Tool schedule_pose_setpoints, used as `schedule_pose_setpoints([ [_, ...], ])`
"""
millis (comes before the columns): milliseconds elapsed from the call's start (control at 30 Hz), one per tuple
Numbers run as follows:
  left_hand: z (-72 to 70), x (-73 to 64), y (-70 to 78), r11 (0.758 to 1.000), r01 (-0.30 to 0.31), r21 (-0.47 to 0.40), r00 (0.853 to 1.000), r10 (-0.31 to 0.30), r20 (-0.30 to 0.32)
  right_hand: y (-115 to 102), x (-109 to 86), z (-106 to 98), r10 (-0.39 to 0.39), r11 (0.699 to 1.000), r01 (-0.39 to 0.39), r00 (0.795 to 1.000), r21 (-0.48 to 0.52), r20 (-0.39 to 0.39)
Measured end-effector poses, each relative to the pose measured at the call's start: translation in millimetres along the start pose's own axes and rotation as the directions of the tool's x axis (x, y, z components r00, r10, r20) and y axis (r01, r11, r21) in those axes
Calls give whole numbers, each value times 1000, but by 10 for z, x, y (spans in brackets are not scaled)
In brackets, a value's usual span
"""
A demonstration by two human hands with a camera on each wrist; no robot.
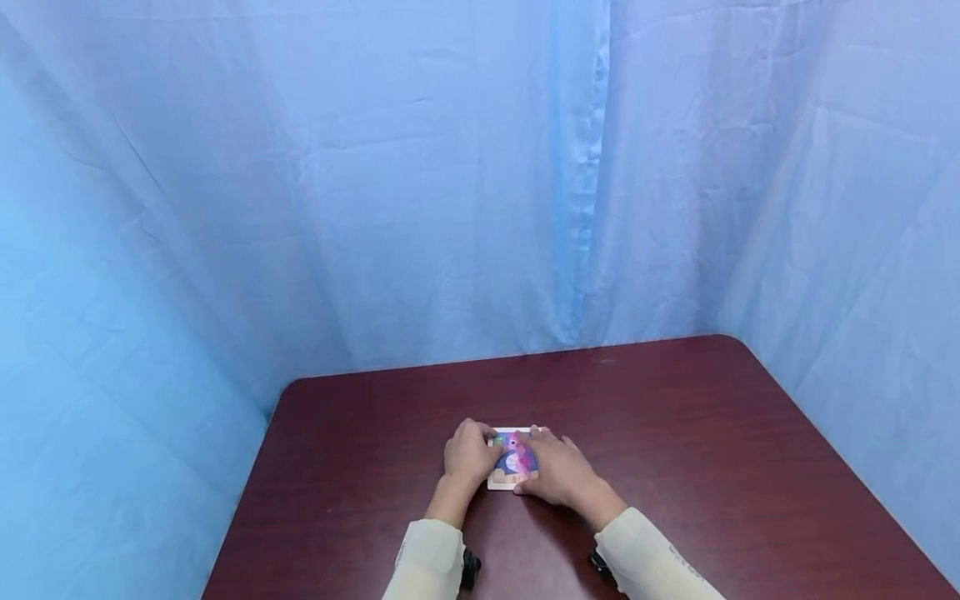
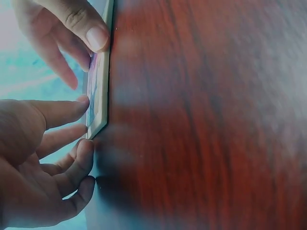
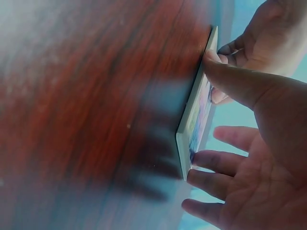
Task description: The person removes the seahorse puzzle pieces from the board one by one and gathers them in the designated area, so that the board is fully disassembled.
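Observation:
A small flat puzzle board (image 1: pixel 513 464) lies on the table, with a pale frame and a pink figure on blue. My left hand (image 1: pixel 467 455) holds its left edge; in the left wrist view the thumb and fingertips of that hand (image 2: pixel 29 158) touch the board (image 2: pixel 102 91) at a corner. Over the right side is my right hand (image 1: pixel 560 469). In the right wrist view, the thumb of the right hand (image 3: pixel 261 158) rests on the near edge of the board (image 3: pixel 193 105), while its fairly straight fingers reach the right and far side. Both hands cover parts of the picture.
The dark red-brown wooden table (image 1: pixel 360 467) has rounded far corners. Blue curtains (image 1: pixel 450 208) hang behind it and along both sides. Pale sleeves (image 1: pixel 431 554) cover the forearms, and a dark device (image 1: pixel 470 568) sits under each wrist.

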State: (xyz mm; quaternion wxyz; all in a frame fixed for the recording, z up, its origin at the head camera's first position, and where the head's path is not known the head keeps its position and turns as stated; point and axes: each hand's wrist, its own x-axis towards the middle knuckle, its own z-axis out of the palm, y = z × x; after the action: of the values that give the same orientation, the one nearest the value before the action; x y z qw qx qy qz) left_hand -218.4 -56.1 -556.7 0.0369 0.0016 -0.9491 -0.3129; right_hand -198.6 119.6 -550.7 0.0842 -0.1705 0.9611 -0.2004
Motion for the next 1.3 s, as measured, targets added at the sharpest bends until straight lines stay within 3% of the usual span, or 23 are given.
schedule_pose_setpoints([
  [233,4,18,34,993,77,-95,997,-74,31,-46,6,8,22,998,-18,998,-67,58],
  [633,46,77,36,983,108,-149,992,-97,82,-116,39,-46,82,992,-71,991,-105,106],
  [1033,40,99,-8,986,64,-157,998,-58,39,-123,47,-64,89,991,-78,991,-105,105],
  [1300,-89,35,-96,978,91,-190,996,-91,10,-123,22,-70,108,990,-96,988,-101,115],
])
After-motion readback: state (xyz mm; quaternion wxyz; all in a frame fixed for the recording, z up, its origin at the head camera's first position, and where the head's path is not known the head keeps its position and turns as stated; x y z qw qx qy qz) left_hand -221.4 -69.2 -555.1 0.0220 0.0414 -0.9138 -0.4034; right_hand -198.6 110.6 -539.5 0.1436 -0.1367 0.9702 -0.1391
